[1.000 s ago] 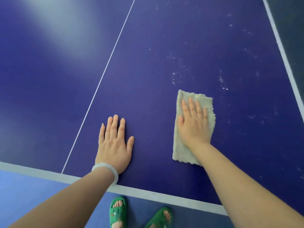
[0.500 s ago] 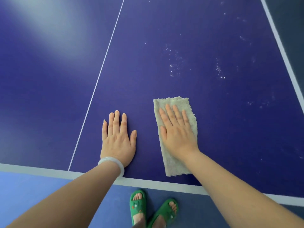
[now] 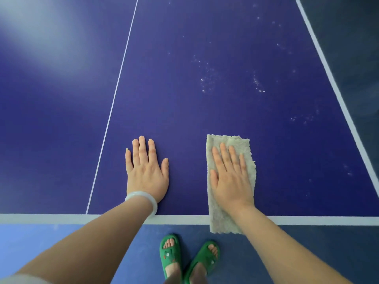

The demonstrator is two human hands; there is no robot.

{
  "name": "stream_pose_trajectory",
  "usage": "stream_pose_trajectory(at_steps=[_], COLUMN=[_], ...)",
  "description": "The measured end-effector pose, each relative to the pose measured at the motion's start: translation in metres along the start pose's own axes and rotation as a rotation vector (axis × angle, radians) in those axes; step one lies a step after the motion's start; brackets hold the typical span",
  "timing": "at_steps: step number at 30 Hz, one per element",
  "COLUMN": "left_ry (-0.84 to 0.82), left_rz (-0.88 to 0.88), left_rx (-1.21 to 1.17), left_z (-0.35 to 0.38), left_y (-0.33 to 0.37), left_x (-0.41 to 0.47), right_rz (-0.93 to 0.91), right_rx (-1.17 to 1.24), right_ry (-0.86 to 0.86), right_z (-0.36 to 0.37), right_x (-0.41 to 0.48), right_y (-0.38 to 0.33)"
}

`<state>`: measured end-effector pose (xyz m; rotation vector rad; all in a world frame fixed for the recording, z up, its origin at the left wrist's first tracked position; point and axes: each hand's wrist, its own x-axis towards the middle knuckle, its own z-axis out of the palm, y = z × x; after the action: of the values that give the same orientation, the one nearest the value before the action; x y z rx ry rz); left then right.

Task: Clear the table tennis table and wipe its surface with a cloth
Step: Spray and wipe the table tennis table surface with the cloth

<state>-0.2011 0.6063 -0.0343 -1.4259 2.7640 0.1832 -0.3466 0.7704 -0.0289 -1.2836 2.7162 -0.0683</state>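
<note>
From the head view we see both hands laid flat, fingers straight, neither one clenched or grasping. The right hand (image 3: 229, 181), lower right of centre, presses the cloth (image 3: 221, 218) onto the blue worktop (image 3: 184, 111). The left hand (image 3: 146, 173), at lower centre with a pale bangle (image 3: 143, 198) on its wrist, rests on bare surface just right of the thin centre line (image 3: 114, 95).

The cloth is a folded beige strip under the right palm. Its lower end hangs past the white end line (image 3: 61, 219), out over the floor (image 3: 41, 242).

That overhang is our first worry. Only palm pressure holds the cloth, so a pull toward the bottom of the frame could drag it off the edge, down toward the green sandals (image 3: 170, 253).

A push toward the top of the frame carries a different risk. With nothing pinching the cloth, the hand may slide over it, or the loose end may fold under and bunch.

White specks (image 3: 207, 78) lie scattered at upper centre and upper right, well apart from the cloth. Short strokes near the bottom edge would miss them. A dry, fluffy cloth might only scatter them — or sweep them onto the floor.

We also judge that the left palm could leave a print on the worktop.
</note>
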Motion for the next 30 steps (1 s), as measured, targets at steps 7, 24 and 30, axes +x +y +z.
stream_pose_trajectory(at_steps=[7, 24, 30], left_ry=[0.007, -0.108, -0.045], left_rz=[0.016, 0.075, -0.006], left_rx=[0.000, -0.217, -0.059], left_z=[0.004, 0.002, 0.019], left_y=[-0.003, 0.185, 0.199], left_x=[0.000, -0.012, -0.016], right_rz=[0.259, 0.130, -0.090], right_rx=[-0.061, 0.020, -0.039], right_ry=[-0.009, 0.040, -0.048], right_z=[-0.007, -0.006, -0.022], right_x=[-0.017, -0.019, -0.046], right_y=[0.068, 0.087, 0.178])
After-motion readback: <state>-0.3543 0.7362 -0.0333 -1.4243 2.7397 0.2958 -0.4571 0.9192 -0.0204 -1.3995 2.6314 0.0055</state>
